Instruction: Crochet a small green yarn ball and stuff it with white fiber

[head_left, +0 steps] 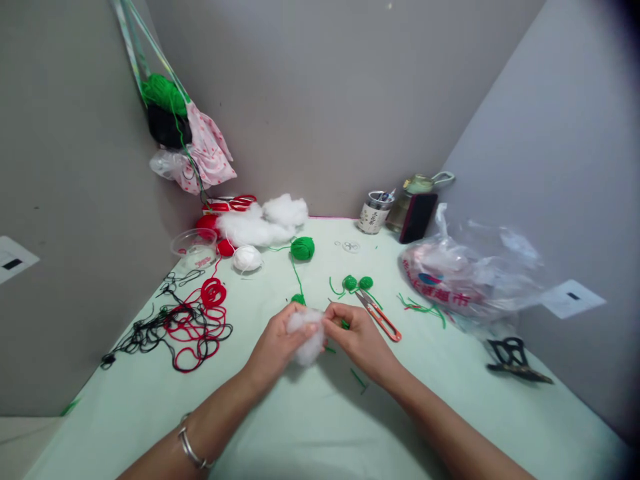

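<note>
A tuft of white stuffing (306, 341) is held in my left hand (281, 341), the thumb pressed over it. My right hand (353, 331) pinches the right edge of that tuft with thumb and forefinger. Something small and green shows under the right fingers; what it is I cannot make out. Just behind the left fingertips sits a small green yarn piece (298, 299), with a strand running back to a green yarn ball (303, 249). Past my right hand lie two small green crocheted balls (350, 283) and orange-handled thread snips (383, 319).
Tangled black and red yarn (190, 323) spreads at the left. More stuffing (255, 227), a white yarn ball (247, 258) and a clear tub (194, 248) stand behind it. A plastic bag (460, 267), a phone (419, 218), a can (375, 213) and a black claw clip (515, 360) are rightward.
</note>
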`<state>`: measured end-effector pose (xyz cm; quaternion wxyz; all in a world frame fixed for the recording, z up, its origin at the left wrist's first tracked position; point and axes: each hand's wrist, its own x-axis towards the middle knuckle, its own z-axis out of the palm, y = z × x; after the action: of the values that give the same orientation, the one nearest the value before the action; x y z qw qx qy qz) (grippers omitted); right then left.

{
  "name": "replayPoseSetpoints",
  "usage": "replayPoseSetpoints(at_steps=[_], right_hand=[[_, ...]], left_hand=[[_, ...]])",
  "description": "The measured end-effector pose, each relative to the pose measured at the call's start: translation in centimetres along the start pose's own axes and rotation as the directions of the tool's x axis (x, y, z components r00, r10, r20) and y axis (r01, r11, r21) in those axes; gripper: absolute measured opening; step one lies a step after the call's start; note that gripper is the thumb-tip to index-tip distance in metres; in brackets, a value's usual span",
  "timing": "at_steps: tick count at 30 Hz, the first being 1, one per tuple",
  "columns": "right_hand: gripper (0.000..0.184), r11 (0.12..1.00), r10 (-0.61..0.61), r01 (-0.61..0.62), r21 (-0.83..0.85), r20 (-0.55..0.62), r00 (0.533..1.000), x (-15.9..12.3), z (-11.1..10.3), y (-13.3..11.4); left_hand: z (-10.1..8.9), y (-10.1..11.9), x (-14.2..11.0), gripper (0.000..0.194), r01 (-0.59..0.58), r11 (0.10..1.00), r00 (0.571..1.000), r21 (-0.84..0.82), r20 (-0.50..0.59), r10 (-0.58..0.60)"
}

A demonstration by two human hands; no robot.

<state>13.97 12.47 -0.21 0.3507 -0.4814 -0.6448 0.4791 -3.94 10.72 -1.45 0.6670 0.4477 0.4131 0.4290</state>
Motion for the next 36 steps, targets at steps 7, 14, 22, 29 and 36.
replayPoseSetpoints(at_steps=[7,14,22,29,36], right_hand=[[0.028,1.0,-0.026,0.026,0.002,0.113,0.993,-1.3,0.5,-1.7],[0.031,0.993,0.043,-0.047,0.104,0.036,0.998,-0.7,1.4,-0.7],[0.017,0.999,0.012,-0.02,-0.049,-0.146,0.989,-0.3,1.0,0.2],[0.019,0.989,-0.055,0.049,-0.143,-0.036,0.998,-0.8,0.7,-0.1],[0.017,0.984,-0.086,0.094,-0.152,0.058,0.995,-1.8,1.0,-1.3]], left_hand=[[0.1,0.0,0.3,0.022,-0.103,0.976,0.98,0.191,-0.147,0.132],[1.1,-0.5,-0.2,0.016,-0.233,0.923,0.93,0.308,-0.206,0.303],[0.2,0.4,-0.6,0.034,-0.111,0.99,0.993,0.086,-0.033,0.114],[-0.4,0.0,0.0,0.034,-0.022,0.994,0.998,0.103,-0.062,0.028],[-0.1,-0.1,0.1,0.017,-0.107,0.94,0.972,0.325,-0.165,0.168]])
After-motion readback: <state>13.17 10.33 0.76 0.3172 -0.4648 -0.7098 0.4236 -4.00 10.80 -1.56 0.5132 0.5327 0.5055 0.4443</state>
